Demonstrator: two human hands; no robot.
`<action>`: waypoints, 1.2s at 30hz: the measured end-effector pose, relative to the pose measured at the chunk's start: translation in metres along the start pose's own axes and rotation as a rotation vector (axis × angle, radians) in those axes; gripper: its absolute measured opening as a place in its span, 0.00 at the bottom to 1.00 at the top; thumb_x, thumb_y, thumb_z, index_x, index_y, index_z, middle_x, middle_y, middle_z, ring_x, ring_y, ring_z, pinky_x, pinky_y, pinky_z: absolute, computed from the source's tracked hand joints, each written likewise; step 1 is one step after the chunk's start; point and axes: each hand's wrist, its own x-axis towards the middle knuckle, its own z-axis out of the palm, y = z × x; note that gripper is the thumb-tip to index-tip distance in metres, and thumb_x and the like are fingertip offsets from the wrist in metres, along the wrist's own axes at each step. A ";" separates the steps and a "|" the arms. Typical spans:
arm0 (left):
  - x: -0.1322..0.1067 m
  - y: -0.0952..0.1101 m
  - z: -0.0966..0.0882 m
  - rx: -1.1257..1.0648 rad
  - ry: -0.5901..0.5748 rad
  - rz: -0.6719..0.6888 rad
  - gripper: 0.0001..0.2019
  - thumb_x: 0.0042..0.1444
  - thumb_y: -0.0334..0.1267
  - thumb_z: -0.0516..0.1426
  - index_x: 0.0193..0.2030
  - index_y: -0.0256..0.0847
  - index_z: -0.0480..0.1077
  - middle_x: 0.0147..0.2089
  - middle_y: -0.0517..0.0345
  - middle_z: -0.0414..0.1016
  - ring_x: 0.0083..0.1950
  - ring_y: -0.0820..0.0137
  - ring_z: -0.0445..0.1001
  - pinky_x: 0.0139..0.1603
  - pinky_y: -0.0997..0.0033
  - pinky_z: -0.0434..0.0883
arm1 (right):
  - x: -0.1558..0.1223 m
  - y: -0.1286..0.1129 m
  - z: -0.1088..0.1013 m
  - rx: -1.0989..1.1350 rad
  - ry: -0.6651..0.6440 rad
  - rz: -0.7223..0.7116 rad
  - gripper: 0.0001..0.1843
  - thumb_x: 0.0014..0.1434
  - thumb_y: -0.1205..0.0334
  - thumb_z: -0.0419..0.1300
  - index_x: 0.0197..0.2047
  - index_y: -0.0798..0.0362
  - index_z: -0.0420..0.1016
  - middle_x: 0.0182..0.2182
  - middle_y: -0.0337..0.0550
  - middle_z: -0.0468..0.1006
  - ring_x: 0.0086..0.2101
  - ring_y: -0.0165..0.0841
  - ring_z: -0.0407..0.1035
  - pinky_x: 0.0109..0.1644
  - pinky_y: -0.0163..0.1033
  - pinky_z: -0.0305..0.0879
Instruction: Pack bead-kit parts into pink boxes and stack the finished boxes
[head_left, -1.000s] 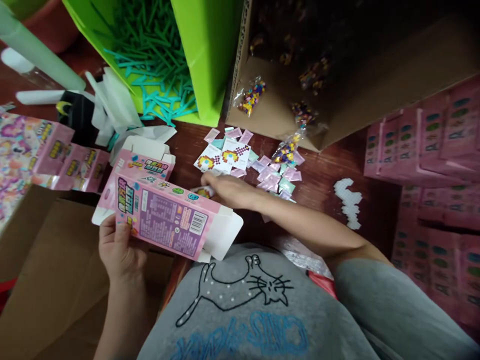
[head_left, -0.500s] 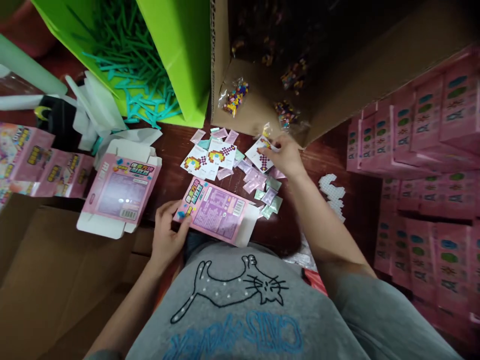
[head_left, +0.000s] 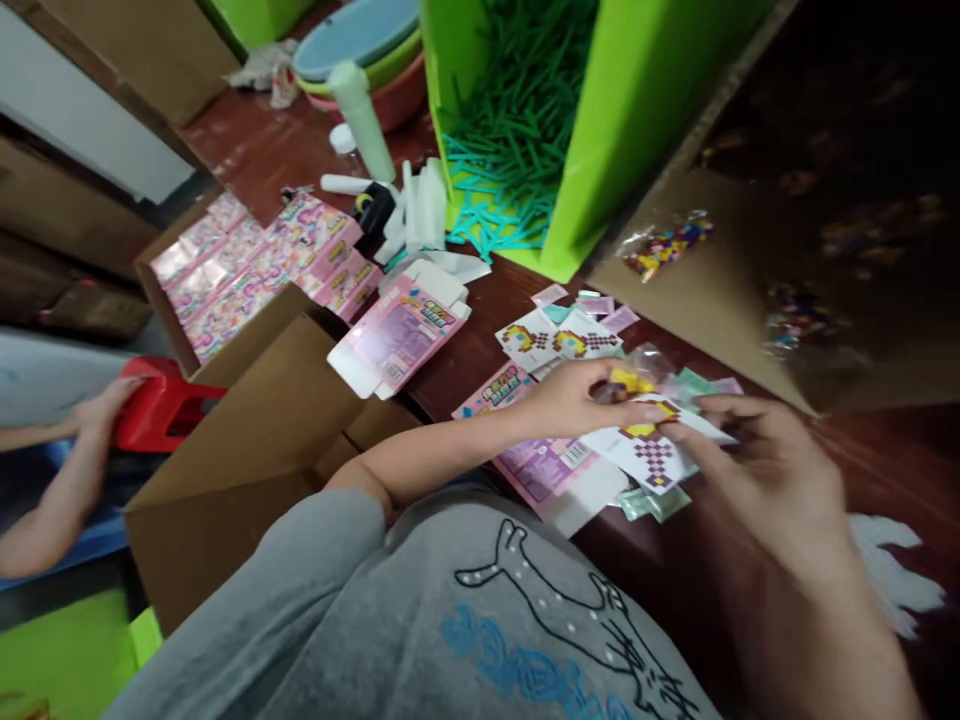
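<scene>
A white pattern card point(head_left: 655, 465) with a yellow and purple pixel picture is between my two hands. My right hand point(head_left: 780, 475) is closed on its right edge. My left hand point(head_left: 577, 400) has reached across and is closed at the card's upper left, beside a small clear bag of yellow pieces point(head_left: 632, 380). Whether the left fingers also grip this bag is unclear. Beneath my left forearm lies a pink printed box point(head_left: 536, 465) with a white end flap, partly covered. Two similar cards point(head_left: 574, 343) and several small pastel sachets point(head_left: 652, 503) lie around.
Another pink box point(head_left: 405, 325) lies to the left, beside an open carton point(head_left: 247, 440). A green bin point(head_left: 574, 200) holds teal sticks. A large carton point(head_left: 697, 310) holds bags of coloured pieces. At far left, another person's hand point(head_left: 105, 400) touches a red stool point(head_left: 154, 405).
My view has swung to the left. My left hand has let go of the pink box and moved to the card in my right hand. The card has come nearer to me.
</scene>
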 end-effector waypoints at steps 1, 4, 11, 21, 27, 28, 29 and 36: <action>-0.005 0.002 0.001 -0.013 -0.005 -0.028 0.23 0.58 0.57 0.75 0.45 0.39 0.81 0.43 0.52 0.84 0.42 0.66 0.79 0.46 0.63 0.78 | -0.005 -0.001 0.002 0.001 -0.001 0.015 0.14 0.66 0.43 0.77 0.49 0.38 0.86 0.42 0.46 0.84 0.39 0.44 0.78 0.43 0.53 0.75; -0.019 0.003 0.002 -0.026 0.053 -0.074 0.21 0.61 0.57 0.74 0.43 0.41 0.80 0.42 0.54 0.84 0.42 0.67 0.80 0.46 0.63 0.79 | -0.010 -0.007 0.010 0.024 0.008 0.035 0.18 0.64 0.40 0.77 0.46 0.44 0.86 0.42 0.43 0.86 0.42 0.42 0.81 0.51 0.50 0.79; -0.029 -0.008 0.026 0.328 0.248 0.037 0.13 0.62 0.47 0.74 0.49 0.46 0.83 0.46 0.56 0.88 0.46 0.64 0.85 0.52 0.58 0.84 | -0.017 -0.003 -0.003 0.193 -0.270 0.323 0.34 0.55 0.39 0.82 0.58 0.48 0.88 0.51 0.44 0.90 0.48 0.41 0.83 0.55 0.46 0.79; -0.010 -0.003 0.050 0.193 -0.099 -0.067 0.20 0.64 0.41 0.71 0.61 0.45 0.79 0.59 0.50 0.88 0.58 0.59 0.87 0.62 0.56 0.85 | -0.063 0.015 -0.027 0.309 -0.165 0.529 0.33 0.53 0.34 0.80 0.47 0.53 0.88 0.37 0.41 0.86 0.35 0.34 0.74 0.40 0.40 0.70; -0.014 -0.006 0.059 0.119 -0.123 -0.071 0.18 0.69 0.45 0.67 0.62 0.46 0.80 0.65 0.48 0.86 0.65 0.59 0.84 0.72 0.54 0.80 | -0.056 0.005 -0.039 0.312 -0.089 0.433 0.39 0.54 0.36 0.80 0.60 0.52 0.86 0.56 0.50 0.88 0.52 0.43 0.81 0.58 0.47 0.76; -0.016 -0.005 0.059 0.114 -0.133 -0.065 0.18 0.69 0.46 0.68 0.62 0.46 0.81 0.64 0.49 0.86 0.66 0.59 0.84 0.73 0.54 0.79 | -0.055 0.004 -0.041 0.291 -0.116 0.438 0.38 0.54 0.36 0.81 0.60 0.52 0.86 0.54 0.49 0.89 0.50 0.43 0.81 0.56 0.46 0.76; -0.018 -0.004 0.060 0.108 -0.133 -0.073 0.18 0.68 0.48 0.69 0.61 0.46 0.81 0.63 0.49 0.86 0.66 0.59 0.84 0.72 0.55 0.79 | -0.055 0.003 -0.044 0.263 -0.161 0.445 0.37 0.55 0.36 0.80 0.59 0.52 0.87 0.51 0.47 0.89 0.47 0.41 0.81 0.52 0.44 0.76; -0.026 -0.018 0.065 -0.183 -0.086 -0.429 0.28 0.63 0.69 0.70 0.44 0.43 0.80 0.41 0.50 0.87 0.51 0.54 0.88 0.49 0.52 0.87 | -0.061 0.000 -0.051 0.394 -0.369 0.496 0.30 0.53 0.37 0.81 0.48 0.52 0.87 0.40 0.39 0.89 0.37 0.33 0.78 0.44 0.40 0.75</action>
